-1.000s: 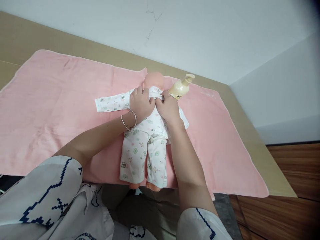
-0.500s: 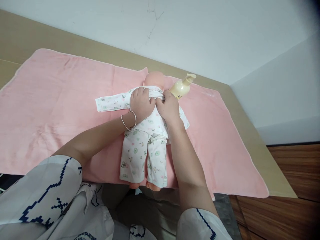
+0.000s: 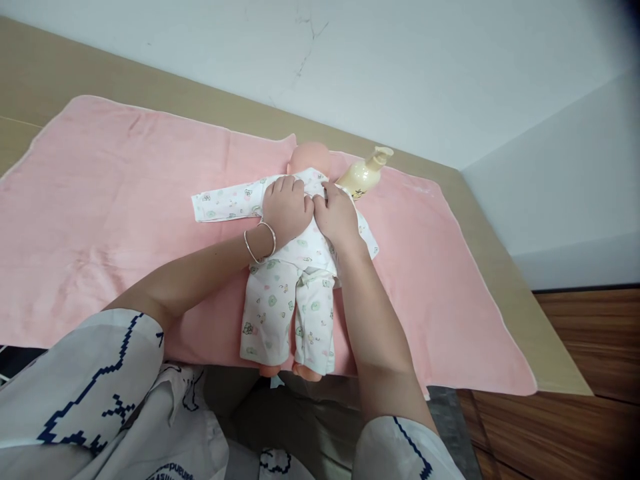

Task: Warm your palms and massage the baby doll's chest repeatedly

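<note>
A baby doll [image 3: 309, 159] lies lengthwise with its smooth head away from me and its feet [image 3: 307, 372] at the near edge. It wears a white printed shirt [image 3: 309, 245] and matching printed trousers [image 3: 269, 310]. My left hand [image 3: 286, 208], with a bangle at the wrist, rests on the upper part of the shirt with its fingers curled into the cloth. Close beside it, my right hand [image 3: 337, 212] pinches the shirt between thumb and bent fingers. Both thumbs almost meet at the middle. One sleeve [image 3: 227, 201] stretches out to the left.
A cream pump bottle [image 3: 363, 177] lies tilted just right of the doll's head. Under everything spreads a pink blanket [image 3: 125, 200] on a wooden table [image 3: 480, 247]. A white wall [image 3: 400, 73] rises behind, and a wood-grain surface [image 3: 595, 340] is at the lower right.
The shirt cloth near the neck was bunched and now lies flatter above my hands. Both hands have shifted only very slightly.
</note>
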The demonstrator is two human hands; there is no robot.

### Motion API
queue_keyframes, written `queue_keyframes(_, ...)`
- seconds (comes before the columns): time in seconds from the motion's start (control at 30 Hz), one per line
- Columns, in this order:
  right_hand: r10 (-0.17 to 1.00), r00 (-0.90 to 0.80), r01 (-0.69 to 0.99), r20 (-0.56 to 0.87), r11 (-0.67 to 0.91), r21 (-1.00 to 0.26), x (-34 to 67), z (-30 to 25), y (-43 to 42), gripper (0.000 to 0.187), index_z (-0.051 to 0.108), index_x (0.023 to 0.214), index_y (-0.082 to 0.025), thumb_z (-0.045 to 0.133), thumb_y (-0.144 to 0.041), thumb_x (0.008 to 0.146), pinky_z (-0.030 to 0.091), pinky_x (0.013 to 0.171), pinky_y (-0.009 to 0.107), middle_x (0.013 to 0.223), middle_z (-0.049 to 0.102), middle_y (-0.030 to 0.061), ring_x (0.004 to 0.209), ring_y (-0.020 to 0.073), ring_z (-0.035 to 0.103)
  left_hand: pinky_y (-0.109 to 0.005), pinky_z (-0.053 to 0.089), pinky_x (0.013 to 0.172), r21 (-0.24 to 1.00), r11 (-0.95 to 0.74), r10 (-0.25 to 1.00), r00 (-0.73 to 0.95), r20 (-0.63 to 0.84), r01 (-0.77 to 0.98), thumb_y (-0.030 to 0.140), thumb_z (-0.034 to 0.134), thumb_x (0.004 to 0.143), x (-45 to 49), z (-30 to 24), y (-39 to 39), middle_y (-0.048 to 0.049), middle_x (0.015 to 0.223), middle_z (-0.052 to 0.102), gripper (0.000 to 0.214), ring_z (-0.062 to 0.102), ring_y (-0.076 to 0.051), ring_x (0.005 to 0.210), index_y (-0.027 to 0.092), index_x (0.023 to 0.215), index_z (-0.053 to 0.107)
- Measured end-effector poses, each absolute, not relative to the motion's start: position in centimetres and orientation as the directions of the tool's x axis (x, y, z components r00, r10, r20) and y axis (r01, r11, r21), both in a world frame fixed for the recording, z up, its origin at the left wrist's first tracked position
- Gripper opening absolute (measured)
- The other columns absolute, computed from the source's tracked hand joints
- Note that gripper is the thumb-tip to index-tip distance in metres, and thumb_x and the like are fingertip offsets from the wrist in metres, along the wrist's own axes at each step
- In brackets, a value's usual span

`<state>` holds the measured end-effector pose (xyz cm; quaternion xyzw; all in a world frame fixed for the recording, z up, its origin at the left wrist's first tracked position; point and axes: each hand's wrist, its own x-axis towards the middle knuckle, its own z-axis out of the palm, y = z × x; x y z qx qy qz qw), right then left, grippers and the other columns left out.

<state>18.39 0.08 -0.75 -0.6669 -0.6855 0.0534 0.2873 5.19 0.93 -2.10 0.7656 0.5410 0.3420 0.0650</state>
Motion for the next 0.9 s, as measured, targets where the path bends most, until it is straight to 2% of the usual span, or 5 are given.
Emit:
queue_keyframes(0.27,0.948,0.077,0.95,0.31,0.025,-0.311,16.1,1.0,-2.0,0.027,0.061,0.097,-0.014,0.036,-0.026,0.092,0.051,0.083,0.048,0.097,0.07,0.022,0.092,0.0352,0.065,-0.048,0.037,0.112,0.506,-0.401,0.882,0.172,0.439,0.763,0.023,0.047,0.089,5.0,-2.5,1.9,-0.0159,0.128,0.063,0.032,0.053,-0.033,0.124,0.016,0.115,0.063)
queue_keyframes(0.47,0.956,-0.014,0.892,0.294,0.144,-0.427,17.8,-0.3,-0.4,0.039,0.06,0.118,-0.012,0.033,-0.027,0.094,0.045,0.106,0.05,0.128,0.065,0.0219,0.12,0.0328,0.061,-0.047,0.042,0.103,0.487,-0.439,0.863,0.202,0.463,0.755,0.024,0.044,0.094,4.7,-2.4,1.1,-0.0136,0.111,0.067,0.02,0.057,-0.032,0.116,0.018,0.098,0.062)
queue_keyframes(0.6,0.941,-0.063,0.87,0.333,0.215,-0.444,18.7,-1.1,0.6,0.047,0.056,0.129,-0.009,0.035,-0.027,0.092,0.036,0.117,0.05,0.142,0.058,0.0208,0.135,0.0305,0.052,-0.047,0.043,0.101,0.487,-0.429,0.861,0.181,0.475,0.761,0.031,0.04,0.098,4.7,-2.2,0.8,-0.0134,0.115,0.068,0.027,0.057,-0.032,0.117,0.018,0.1,0.063)
queue_keyframes(0.8,0.956,0.079,0.922,0.281,0.037,-0.385,16.2,0.8,-1.5,0.031,0.064,0.098,-0.015,0.035,-0.024,0.091,0.05,0.092,0.051,0.104,0.071,0.0208,0.1,0.0345,0.066,-0.048,0.042,0.107,0.529,-0.35,0.889,0.096,0.448,0.773,0.026,0.05,0.09,5.2,-2.5,1.7,-0.0154,0.124,0.066,0.028,0.056,-0.032,0.12,0.017,0.113,0.062)
queue_keyframes(0.9,0.956,0.094,0.942,0.279,0.005,-0.335,15.1,1.5,-2.3,0.028,0.063,0.09,-0.015,0.036,-0.022,0.091,0.05,0.089,0.049,0.099,0.07,0.0221,0.098,0.0357,0.065,-0.048,0.04,0.11,0.54,-0.341,0.893,0.085,0.442,0.77,0.025,0.051,0.089,5.3,-2.6,2.1,-0.0147,0.124,0.065,0.029,0.056,-0.032,0.122,0.017,0.114,0.062)
